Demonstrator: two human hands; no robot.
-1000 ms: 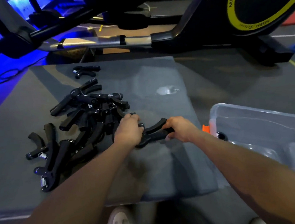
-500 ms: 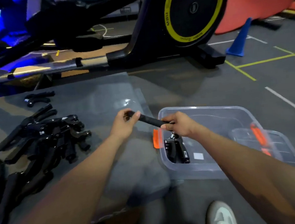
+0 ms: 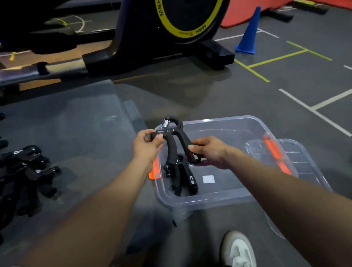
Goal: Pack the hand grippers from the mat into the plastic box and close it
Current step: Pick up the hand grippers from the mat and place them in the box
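Both hands carried hand gripper (image 3: pixel 174 142) from mat (image 3: pixel 65 129) over plastic box (image 3: pixel 249 195); left hand (image 3: pixel 145 146) pinched adjuster, right hand (image 3: pixel 209 150) gripped handle pointing down.

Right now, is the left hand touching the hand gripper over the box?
Touching. The head view shows the left hand pinching the adjuster end of the hand gripper, near its spring.

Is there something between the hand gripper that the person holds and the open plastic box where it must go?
Nothing visible blocks it. The held hand gripper, gripped by the left hand and right hand, hangs over the open plastic box. The lid lies off to the right. One packed gripper already lies inside at the left end.
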